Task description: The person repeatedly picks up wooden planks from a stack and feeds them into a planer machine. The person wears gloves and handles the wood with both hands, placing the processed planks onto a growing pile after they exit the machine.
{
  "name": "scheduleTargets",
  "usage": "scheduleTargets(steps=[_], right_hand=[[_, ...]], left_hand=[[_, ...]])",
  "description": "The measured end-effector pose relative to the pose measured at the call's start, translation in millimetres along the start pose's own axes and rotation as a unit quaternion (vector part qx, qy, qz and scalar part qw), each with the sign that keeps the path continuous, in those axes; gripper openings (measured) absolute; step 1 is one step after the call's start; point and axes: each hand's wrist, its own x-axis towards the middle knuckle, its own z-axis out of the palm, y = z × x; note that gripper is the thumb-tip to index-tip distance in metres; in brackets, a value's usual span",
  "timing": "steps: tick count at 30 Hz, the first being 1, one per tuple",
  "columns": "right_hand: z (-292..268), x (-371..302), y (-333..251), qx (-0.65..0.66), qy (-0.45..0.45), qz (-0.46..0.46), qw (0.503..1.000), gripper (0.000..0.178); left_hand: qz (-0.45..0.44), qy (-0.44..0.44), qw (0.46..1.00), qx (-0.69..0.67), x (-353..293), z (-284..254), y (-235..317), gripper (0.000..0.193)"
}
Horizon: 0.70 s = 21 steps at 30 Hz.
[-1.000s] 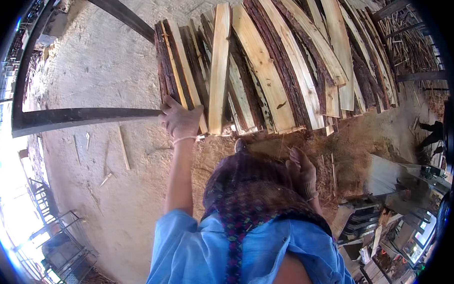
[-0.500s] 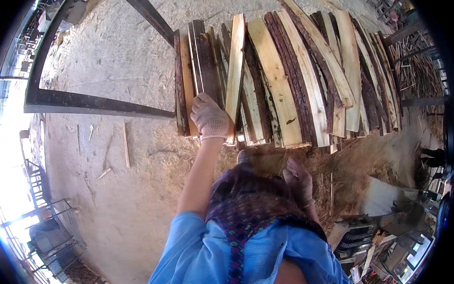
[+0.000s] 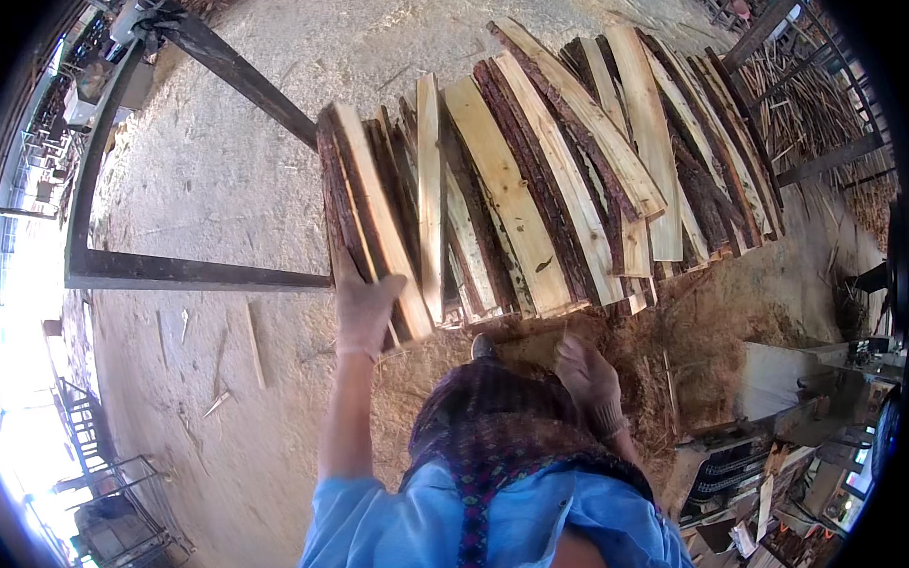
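L hand (image 3: 363, 312), gloved, clasps bark-edged boards (image 3: 344, 203) at near L end of the row of boards (image 3: 509, 197), thumb out to R; R hand (image 3: 590, 381), also gloved, hangs by the apron (image 3: 499, 423), apart from the wood, fingers bent, can't tell if pinching anything; row's just R of dark metal frame (image 3: 204, 270); thin stick (image 3: 254, 346) on floor (image 3: 251, 481).

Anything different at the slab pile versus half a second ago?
The left hand has moved left, off the tops of the wooden slabs to the outer left end of the pile, fingers on the outer side, thumb toward the pale slab. The slabs there appear shifted, with more pale face showing. Unchanged: the right hand hangs by the apron, holding nothing visible.
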Motion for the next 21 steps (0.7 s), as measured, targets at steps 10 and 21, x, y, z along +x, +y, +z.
scheduleTargets(steps=[10, 21], right_hand=[[103, 70, -172, 0.102, -0.024, -0.03, 0.994, 0.073], [4, 10, -156, 0.27, -0.017, -0.152, 0.951, 0.064]], left_hand=[[0.259, -0.069, 0.952, 0.149, -149, 56, 69, 0.096], [0.115, -0.48, 0.798, -0.346, -107, 136, 170, 0.102]])
